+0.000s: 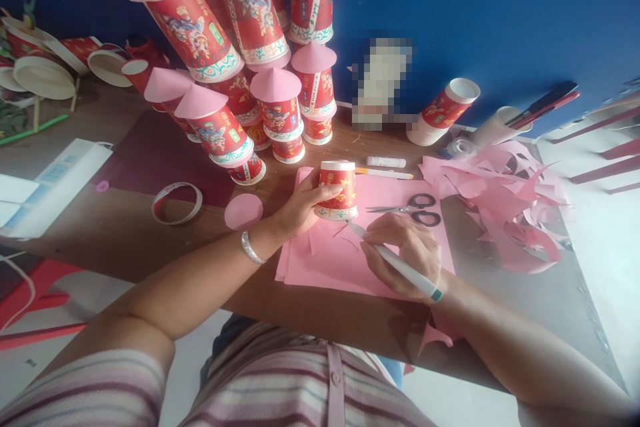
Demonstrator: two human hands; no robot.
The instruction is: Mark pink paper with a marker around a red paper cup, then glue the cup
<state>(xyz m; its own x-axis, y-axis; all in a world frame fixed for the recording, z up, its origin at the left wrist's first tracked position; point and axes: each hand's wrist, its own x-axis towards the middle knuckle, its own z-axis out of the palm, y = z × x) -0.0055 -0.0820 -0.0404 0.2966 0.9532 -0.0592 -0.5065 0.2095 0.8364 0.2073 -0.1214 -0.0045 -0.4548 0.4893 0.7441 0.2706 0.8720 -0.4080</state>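
Cup (346, 177) bears print too blurred to read; left hand (301, 205) clamps this 1, right hand (411, 245) grips 1 pen (406, 270).

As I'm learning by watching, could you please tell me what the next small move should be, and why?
Perhaps a short stroke on the white band of the cup: the left hand holds it, the right hand holds the marker, its tip near the band, and green marks show there.

A red paper cup (349, 195) with yellow patterns is being held wider end down by the left hand (300, 208), green squiggles running around its white lower band. A white, green-ended marker (411, 273) is slanting through the right hand (413, 248), its tip pointing toward that band.
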